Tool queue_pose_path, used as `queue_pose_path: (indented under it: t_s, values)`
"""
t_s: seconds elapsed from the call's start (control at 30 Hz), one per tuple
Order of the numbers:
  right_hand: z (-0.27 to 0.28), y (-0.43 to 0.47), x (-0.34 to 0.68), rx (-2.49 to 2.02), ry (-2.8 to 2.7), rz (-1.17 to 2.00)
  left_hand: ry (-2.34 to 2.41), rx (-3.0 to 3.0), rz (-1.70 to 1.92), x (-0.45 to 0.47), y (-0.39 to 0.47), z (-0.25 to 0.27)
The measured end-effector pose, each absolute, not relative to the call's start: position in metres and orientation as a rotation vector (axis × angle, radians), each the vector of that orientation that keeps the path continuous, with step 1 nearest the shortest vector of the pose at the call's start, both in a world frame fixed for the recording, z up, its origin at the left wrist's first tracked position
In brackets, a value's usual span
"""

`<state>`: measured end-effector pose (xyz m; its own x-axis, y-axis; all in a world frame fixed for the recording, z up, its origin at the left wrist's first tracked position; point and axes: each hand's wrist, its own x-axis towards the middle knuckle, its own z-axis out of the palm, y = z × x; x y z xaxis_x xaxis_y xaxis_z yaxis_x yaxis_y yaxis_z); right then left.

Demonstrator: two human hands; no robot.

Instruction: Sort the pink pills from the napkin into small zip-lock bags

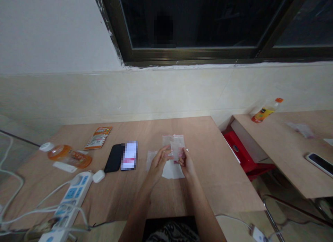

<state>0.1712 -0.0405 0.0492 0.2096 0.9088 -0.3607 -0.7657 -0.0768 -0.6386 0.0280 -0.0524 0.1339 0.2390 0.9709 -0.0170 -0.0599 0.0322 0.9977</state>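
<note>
A small clear zip bag [177, 149] with some reddish bits in it is held up between my two hands. My left hand [159, 161] has its fingers closed at the bag's left edge. On the other side, my right hand [187, 163] pinches the bag with curled fingers. Below them a white sheet of paper [173, 172] lies on the table, with a few small dark red bits near my right fingers. More clear bags lie flat behind the hands and beside my left hand, one being a clear bag [150, 156].
Left on the wooden table [221, 186] are a black phone [113, 158], a lit phone [129, 155], an orange packet [99, 138], an orange drink bottle [70, 156], a white charger case [99, 176] and a power strip [74, 197] with cables. Another table [288, 155] stands right.
</note>
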Motion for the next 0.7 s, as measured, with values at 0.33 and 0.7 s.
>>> queue_pose_path:
  t_s: [0.33, 0.7]
  values:
    - [0.0481, -0.0391, 0.172, -0.868, -0.104, 1.406, 1.031, 1.362, 1.061, 0.0266, -0.0531, 0.1399]
    - [0.0409, -0.0386, 0.1723, -0.87, -0.1, 1.404, 1.044, 1.373, 1.097, 0.0245, -0.0533, 0.143]
